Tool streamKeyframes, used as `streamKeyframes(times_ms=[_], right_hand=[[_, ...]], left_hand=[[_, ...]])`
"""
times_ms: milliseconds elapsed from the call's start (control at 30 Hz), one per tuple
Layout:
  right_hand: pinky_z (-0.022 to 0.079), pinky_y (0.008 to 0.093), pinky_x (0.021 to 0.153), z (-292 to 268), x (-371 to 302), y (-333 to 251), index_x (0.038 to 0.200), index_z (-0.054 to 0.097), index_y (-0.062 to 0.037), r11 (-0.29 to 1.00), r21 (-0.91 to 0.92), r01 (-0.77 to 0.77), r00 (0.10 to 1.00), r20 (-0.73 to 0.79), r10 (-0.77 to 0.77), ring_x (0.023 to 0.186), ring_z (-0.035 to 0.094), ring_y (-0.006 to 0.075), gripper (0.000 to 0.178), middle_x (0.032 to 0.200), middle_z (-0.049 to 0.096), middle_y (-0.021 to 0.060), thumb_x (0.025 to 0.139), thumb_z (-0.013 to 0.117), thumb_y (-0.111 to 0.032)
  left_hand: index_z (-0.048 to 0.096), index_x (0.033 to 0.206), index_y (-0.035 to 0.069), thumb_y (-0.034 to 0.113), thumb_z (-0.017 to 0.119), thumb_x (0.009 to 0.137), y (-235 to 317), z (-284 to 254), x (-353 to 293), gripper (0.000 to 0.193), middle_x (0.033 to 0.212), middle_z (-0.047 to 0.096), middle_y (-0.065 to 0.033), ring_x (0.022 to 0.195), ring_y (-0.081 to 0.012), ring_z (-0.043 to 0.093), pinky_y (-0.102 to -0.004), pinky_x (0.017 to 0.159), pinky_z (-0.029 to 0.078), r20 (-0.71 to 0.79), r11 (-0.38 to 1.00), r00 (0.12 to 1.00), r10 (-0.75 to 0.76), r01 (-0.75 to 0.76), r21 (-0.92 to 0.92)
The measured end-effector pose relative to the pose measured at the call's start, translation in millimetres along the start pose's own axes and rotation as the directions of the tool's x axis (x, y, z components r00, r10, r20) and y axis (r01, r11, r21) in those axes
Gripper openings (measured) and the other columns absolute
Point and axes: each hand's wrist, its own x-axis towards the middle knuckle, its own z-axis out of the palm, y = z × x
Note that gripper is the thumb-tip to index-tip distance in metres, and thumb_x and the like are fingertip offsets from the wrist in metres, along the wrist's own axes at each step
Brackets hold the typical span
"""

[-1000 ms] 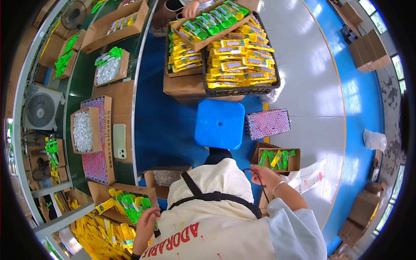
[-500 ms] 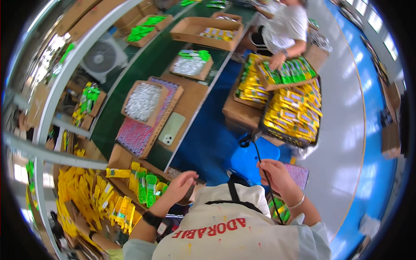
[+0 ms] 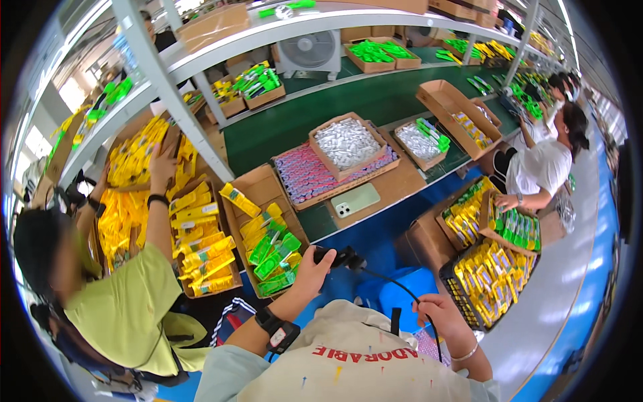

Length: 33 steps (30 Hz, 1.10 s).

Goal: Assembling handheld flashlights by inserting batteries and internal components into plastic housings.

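Note:
My left hand is closed around the near end of a small black device, its exact kind unclear, held in front of my apron. From the device a thin black cable curves to the right. My right hand pinches that cable between thumb and fingers, its tail hanging down past the apron. Just left of my left hand stands a cardboard box with yellow and green packets. A blue stool shows beyond my hands.
A green-topped bench carries a tray of pink-and-blue pieces, a box of silvery pieces and a phone. A co-worker reaches into yellow packets at left; another person works beside a black crate at right.
The view has swung left, bringing the left co-worker fully in. My left hand, empty before, now grips the black device, which was hanging from the cable. My right hand keeps the cable.

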Motion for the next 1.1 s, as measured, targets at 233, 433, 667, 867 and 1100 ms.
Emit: streamKeyframes(times_ms=[233, 433, 667, 867, 1100], right_hand=[[0.043, 0.0352, 0.079, 40.1, 40.9, -32.8, 0.112, 0.045, -0.0013, 0.382, -0.747, 0.544, 0.75, 0.23, -0.62, 0.096, 0.05, 0.0305, 0.047, 0.105, 0.052, 0.0157, 0.072, 0.064, -0.017], [0.045, 0.0316, 0.075, 78.1, 67.5, -52.4, 0.109, 0.043, 0.0013, 0.673, -0.5, 0.544, 0.839, 0.344, -0.422, 0.09, 0.054, 0.0215, 0.041, 0.097, 0.054, 0.0118, 0.075, 0.063, -0.012], [0.044, 0.0217, 0.059, 58.1, 83.5, -53.8, 0.104, 0.047, -0.0026, 0.936, -0.048, 0.35, 0.9, 0.295, -0.321, 0.069, 0.052, 0.0086, 0.034, 0.087, 0.056, 0.0038, 0.076, 0.065, -0.013], [0.048, 0.024, 0.06, 64.5, 99.7, -46.4, 0.105, 0.048, -0.0009, 0.979, 0.153, 0.135, 0.895, 0.404, -0.186, 0.073, 0.055, 0.0112, 0.032, 0.086, 0.056, 0.0053, 0.08, 0.061, -0.016], [0.045, 0.0242, 0.05, 75.4, 108.5, -52.6, 0.084, 0.057, -0.0009, 0.877, -0.338, 0.341, 0.938, 0.065, -0.34, 0.062, 0.058, 0.0154, 0.016, 0.071, 0.057, 0.0071, 0.082, 0.054, -0.016]], left_hand=[[0.04, 0.098, 0.001, 0.027, 0.064, 0.078, 29.7, 8.8, -17.4, 0.041, 0.08, 0.053, -0.0081, 0.069, -0.0126, 0.054, -0.0243, 0.061, 0.044, 0.275, 0.91, 0.953, 0.124, -0.22, 0.352], [0.036, 0.108, 0.003, 0.021, 0.06, 0.08, 59.0, 27.0, -26.7, 0.041, 0.093, 0.05, -0.0089, 0.074, -0.01, 0.048, -0.0236, 0.067, 0.042, 0.518, 0.952, 0.844, 0.14, -0.258, 0.163], [0.044, 0.115, 0.006, 0.017, 0.054, 0.083, 60.5, -2.4, 1.1, 0.035, 0.105, 0.047, -0.0045, 0.096, -0.0115, 0.046, -0.0261, 0.083, 0.037, 0.415, 0.899, 0.837, 0.356, -0.428, 0.094], [0.05, 0.105, 0.001, 0.027, 0.064, 0.076, 96.1, 12.0, -30.3, 0.041, 0.087, 0.053, -0.0069, 0.066, -0.0116, 0.056, -0.024, 0.052, 0.047, 0.492, 0.885, 0.869, -0.046, -0.193, 0.423], [0.048, 0.089, 0.001, 0.017, 0.063, 0.075, 62.3, -0.3, -23.7, 0.027, 0.073, 0.051, -0.0058, 0.056, -0.0123, 0.056, -0.0254, 0.052, 0.046, 0.373, 0.903, 0.912, 0.172, -0.297, 0.31]])
